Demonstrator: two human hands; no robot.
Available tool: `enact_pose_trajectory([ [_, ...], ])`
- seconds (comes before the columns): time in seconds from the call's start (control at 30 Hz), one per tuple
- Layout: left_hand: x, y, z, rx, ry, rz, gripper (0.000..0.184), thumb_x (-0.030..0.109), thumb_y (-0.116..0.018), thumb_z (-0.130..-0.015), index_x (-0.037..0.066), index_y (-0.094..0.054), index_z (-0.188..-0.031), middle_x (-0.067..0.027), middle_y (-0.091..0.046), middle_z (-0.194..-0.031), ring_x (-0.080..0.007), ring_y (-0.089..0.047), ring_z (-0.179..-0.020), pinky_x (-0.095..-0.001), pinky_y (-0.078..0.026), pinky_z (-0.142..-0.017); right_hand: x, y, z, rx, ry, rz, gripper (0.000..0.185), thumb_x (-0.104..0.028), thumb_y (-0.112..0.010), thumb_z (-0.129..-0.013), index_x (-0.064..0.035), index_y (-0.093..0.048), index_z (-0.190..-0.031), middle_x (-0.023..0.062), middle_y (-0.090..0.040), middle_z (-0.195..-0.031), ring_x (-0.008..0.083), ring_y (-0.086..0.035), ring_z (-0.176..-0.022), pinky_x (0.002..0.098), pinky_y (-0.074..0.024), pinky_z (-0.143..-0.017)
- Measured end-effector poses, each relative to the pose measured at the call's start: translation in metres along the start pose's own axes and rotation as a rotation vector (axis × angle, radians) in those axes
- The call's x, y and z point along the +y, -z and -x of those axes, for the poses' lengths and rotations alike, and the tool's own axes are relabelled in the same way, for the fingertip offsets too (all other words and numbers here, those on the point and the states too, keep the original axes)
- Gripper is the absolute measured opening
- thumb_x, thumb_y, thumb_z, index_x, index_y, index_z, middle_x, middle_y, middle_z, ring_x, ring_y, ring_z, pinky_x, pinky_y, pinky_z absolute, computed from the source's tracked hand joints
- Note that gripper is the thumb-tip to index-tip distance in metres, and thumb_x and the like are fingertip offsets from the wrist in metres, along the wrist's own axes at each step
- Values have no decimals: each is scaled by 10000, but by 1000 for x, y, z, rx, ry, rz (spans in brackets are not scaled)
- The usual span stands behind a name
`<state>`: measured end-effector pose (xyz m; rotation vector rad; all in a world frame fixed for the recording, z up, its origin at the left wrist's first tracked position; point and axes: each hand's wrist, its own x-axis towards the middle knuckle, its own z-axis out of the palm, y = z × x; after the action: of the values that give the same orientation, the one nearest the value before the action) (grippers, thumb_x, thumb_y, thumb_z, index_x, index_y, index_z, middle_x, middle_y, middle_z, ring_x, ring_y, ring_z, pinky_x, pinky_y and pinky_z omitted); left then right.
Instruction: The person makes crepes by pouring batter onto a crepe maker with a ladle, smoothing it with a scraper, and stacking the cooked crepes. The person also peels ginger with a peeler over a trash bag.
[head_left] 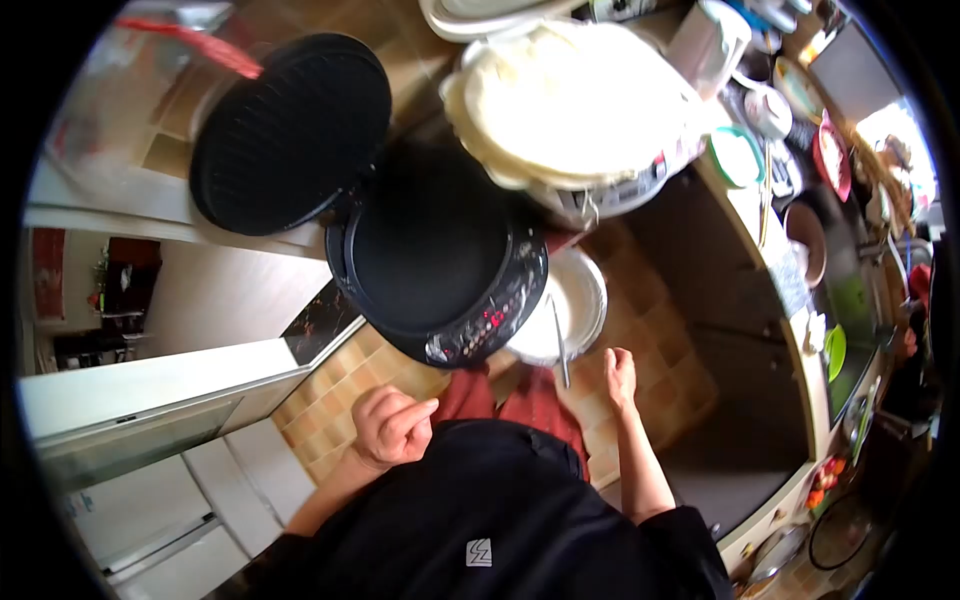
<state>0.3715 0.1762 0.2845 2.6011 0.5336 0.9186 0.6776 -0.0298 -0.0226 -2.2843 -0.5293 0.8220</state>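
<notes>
A round black electric griddle (430, 265) stands open in front of me, its ridged lid (292, 135) tipped back to the left. The flat cooking surface is bare, and red lights glow on the control panel. Below the griddle's right edge, a bowl (597, 310) holds something white and smooth, with a utensil's thin metal handle (560, 345) sticking out toward me. My left hand (392, 425) hovers below the griddle with curled fingers and nothing visible in them. My right hand (620, 375), fingers stretched upward, is beside the bowl, apart from the handle.
Behind the griddle, a tall stack of pale thin flatbreads (570, 100) rests on a rounded appliance or pot. A cluttered counter (745, 215) curves along the right with a green-rimmed container (737, 157). White cabinets (160, 500) stand lower left, above a tiled floor (335, 400).
</notes>
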Motion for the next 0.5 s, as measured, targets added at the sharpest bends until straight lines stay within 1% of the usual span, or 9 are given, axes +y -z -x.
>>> enact_pose_trajectory([
  [0.13,-7,-27,118,-203,386,-46,241,-10,-611,-806,48,-636,-1038,-68,-552,-750,-230,-528,-576,-328,-438,-511,54,-52,11,-53,-133,78,609,-466,-543,-920,52,-529,-1240,266,-583,-1211,389,-567,-1117,449,-447,-948],
  [0.23,-7,-48,178,-283,942,16,221,6,-615,-836,36,-639,-1054,-89,-563,-767,-211,-547,-598,-319,-450,-533,82,-86,-28,-37,-237,60,671,-473,-604,-884,49,-492,-1289,236,-574,-1249,361,-579,-1099,417,-468,-923],
  [0.27,-13,-56,203,-264,1096,100,234,31,-597,-887,22,-611,-1120,-67,-569,-776,-144,-559,-636,-287,-466,-561,81,-90,-37,-123,-401,-148,693,-477,-620,-870,19,-464,-1329,203,-582,-1236,323,-577,-1091,420,-476,-904],
  [0.3,-10,-61,205,-213,1218,196,241,35,-586,-900,18,-596,-1140,-56,-570,-781,-130,-557,-646,-278,-472,-572,71,-89,-44,-207,-563,-356,722,-480,-637,-856,-12,-437,-1369,169,-590,-1224,285,-575,-1083,422,-485,-886],
  [0.33,-6,-68,204,-154,1338,291,248,38,-574,-914,14,-580,-1161,-45,-570,-785,-117,-554,-656,-269,-477,-583,60,-87,-51,-289,-670,-451,715,-413,-701,-834,-74,-422,-1398,125,-604,-1152,228,-602,-950,415,-498,-829],
  [0.37,-3,-73,204,-85,1457,386,256,42,-562,-927,10,-565,-1181,-33,-570,-789,-103,-552,-666,-261,-483,-594,69,-95,-58,-353,-704,-520,725,-395,-716,-826,-87,-410,-1407,118,-605,-1151,225,-612,-925,412,-503,-812],
  [0.43,1,-78,212,-110,1494,440,266,49,-536,-946,5,-540,-1208,-26,-572,-799,-96,-549,-664,-252,-490,-604,74,-110,-69,-489,-769,-653,752,-357,-746,-812,-111,-387,-1425,105,-606,-1150,219,-631,-874,406,-513,-780],
  [0.47,3,-80,216,-117,1507,467,271,53,-523,-956,3,-527,-1222,-23,-573,-804,-92,-547,-664,-248,-494,-609,76,-117,-69,-416,-810,-670,775,-339,-779,-789,-114,-381,-1415,79,-616,-1113,206,-635,-777,377,-524,-713],
  [0.5,5,-80,222,-168,1500,471,270,53,-520,-956,-1,-528,-1220,-33,-583,-815,-95,-552,-664,-249,-496,-612,84,-128,-68,-386,-794,-659,772,-409,-777,-778,-116,-401,-1386,71,-624,-1084,199,-627,-757,361,-525,-664],
])
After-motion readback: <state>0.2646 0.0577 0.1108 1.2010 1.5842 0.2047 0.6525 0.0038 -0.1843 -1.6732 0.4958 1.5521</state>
